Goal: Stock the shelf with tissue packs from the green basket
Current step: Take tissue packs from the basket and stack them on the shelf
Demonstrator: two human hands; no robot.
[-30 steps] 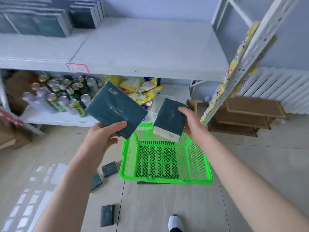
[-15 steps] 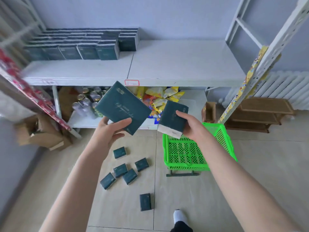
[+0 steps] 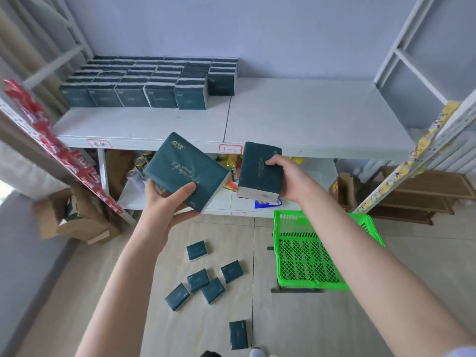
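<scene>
My left hand grips a dark green tissue pack by its lower edge, tilted flat toward me. My right hand holds a second dark green tissue pack upright, just in front of the shelf edge. The white shelf carries rows of stocked tissue packs at its back left; its right half is bare. The green basket sits on the floor under my right forearm and looks empty.
Several loose tissue packs lie on the floor tiles left of the basket. The lower shelf holds cans and snack bags. Cardboard boxes sit at the left; a wooden rack stands at the right.
The view has tilted up and pulled back, so the shelf top and stocked rows show. Both hands have risen with their packs toward the shelf edge; the basket lies lower right.
</scene>
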